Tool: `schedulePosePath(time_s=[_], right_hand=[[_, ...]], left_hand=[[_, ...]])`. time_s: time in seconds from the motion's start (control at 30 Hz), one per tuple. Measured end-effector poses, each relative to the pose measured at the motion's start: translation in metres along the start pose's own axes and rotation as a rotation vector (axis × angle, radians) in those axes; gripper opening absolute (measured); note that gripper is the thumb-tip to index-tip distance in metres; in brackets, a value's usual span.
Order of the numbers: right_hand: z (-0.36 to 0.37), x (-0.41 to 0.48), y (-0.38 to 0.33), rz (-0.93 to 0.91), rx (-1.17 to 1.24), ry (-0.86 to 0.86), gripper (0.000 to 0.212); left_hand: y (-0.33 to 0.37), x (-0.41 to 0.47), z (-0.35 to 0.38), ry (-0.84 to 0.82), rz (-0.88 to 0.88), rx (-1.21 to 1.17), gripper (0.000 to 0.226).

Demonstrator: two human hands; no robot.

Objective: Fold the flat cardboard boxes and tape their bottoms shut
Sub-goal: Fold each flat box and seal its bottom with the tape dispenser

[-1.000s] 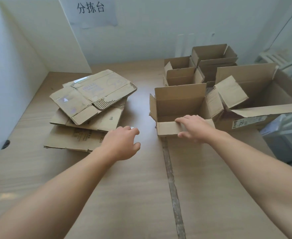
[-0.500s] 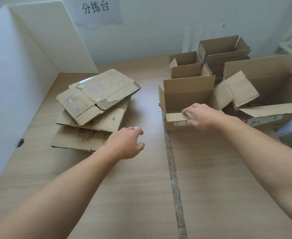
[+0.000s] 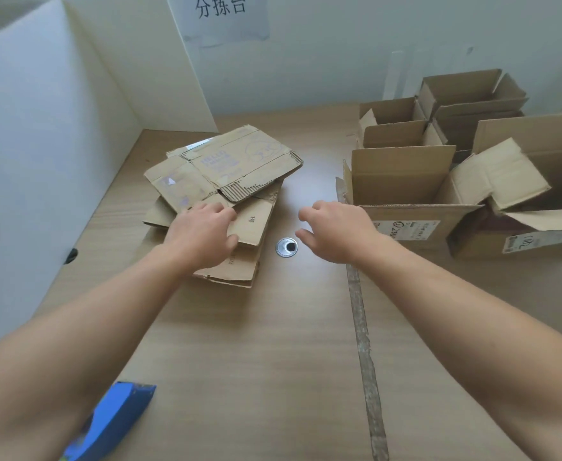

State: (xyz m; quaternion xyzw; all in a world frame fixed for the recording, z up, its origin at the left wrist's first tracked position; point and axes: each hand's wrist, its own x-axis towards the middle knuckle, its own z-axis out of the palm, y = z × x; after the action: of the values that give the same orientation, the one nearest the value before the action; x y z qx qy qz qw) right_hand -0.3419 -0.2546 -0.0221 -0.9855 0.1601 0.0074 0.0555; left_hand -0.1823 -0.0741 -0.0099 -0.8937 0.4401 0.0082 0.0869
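Fingers [image 3: 211, 210] of my left hand [image 3: 203, 234] lie curled on the stack of flat boxes [image 3: 226, 168], thumb at a flap's edge; whether they already pinch it I cannot tell. Fingers [image 3: 309, 216] of my right hand [image 3: 336, 231] hang loosely curled, holding nothing, above the surface [image 3: 273, 344] between that stack and the folded box [image 3: 402, 181]. Procedure: lift one sheet only, top first, and support its far side with the right hand. The tape dispenser [image 3: 113, 424] lies by my left forearm.

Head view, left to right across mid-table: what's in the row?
Stack of flat brown cardboard boxes → round silver metal grommet → right hand → open brown cardboard box with white label → larger open brown cardboard box.
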Motion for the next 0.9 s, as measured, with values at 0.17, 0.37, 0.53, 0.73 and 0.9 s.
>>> schedulePosePath(time_s=[0.17,0.37,0.53,0.73,0.9], right_hand=[[0.016,0.022,-0.047,0.026,0.019,-0.053,0.034],[0.031,0.041,-0.080,0.124,0.030,-0.084,0.034],[0.042,0.045,-0.100,0.271,0.165,-0.098,0.039],[0.041,0.048,-0.112,0.397,0.321,0.078,0.042],[0.041,0.059,-0.099,0.566,0.420,0.249,0.047]], left_hand=[[-0.041,0.021,0.021,0.051,-0.004,0.026,0.048],[-0.081,0.045,0.056,0.055,0.048,-0.005,0.045],[-0.103,0.049,0.075,0.150,0.134,-0.058,0.033],[-0.130,0.011,0.090,0.279,0.286,-0.164,0.029],[-0.169,-0.041,0.113,0.261,0.514,-0.194,0.045]])
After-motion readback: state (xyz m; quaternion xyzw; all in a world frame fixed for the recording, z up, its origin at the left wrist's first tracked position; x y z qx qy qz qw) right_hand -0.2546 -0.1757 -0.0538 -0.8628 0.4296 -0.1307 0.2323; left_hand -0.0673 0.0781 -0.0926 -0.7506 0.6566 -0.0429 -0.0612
